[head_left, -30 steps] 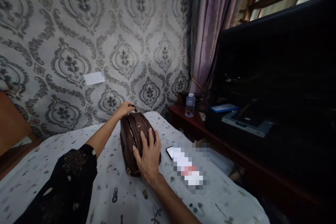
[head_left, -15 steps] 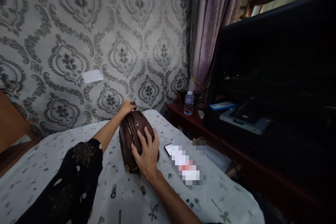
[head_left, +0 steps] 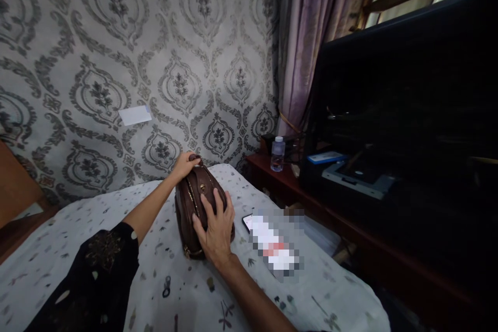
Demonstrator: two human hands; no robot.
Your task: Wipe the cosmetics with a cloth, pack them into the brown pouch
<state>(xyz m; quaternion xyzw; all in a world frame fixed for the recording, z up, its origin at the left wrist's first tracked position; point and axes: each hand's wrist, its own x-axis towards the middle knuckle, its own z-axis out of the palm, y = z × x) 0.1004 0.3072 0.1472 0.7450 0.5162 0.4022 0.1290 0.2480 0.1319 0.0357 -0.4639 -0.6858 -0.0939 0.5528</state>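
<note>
A brown leather bag (head_left: pixel 185 218) with gold zips and a small round gold fitting lies on the patterned white bedsheet (head_left: pixel 155 280). At its far end my left hand (head_left: pixel 185 167) is closed around the short top handle, its fingertips partly hidden. My right hand (head_left: pixel 218 228) rests on the near right side of the bag, fingers spread over the leather and gripping nothing. To the right of the bag lies a phone (head_left: pixel 246 222) with a lit, blurred-out screen.
A dark red desk (head_left: pixel 257 166) stands along the right, carrying a plastic bottle (head_left: pixel 277 155), a blue-edged packet (head_left: pixel 326 157) and a large dark screen (head_left: pixel 389 93). Patterned wallpaper (head_left: pixel 179 31) with a white card (head_left: pixel 134 115) is behind the bed. A purple curtain (head_left: pixel 301 41) hangs in the corner.
My left hand has shifted slightly left and down at the bag's handle, and the handle leans over more. My right hand stays spread on the bag. The view has moved slightly.
</note>
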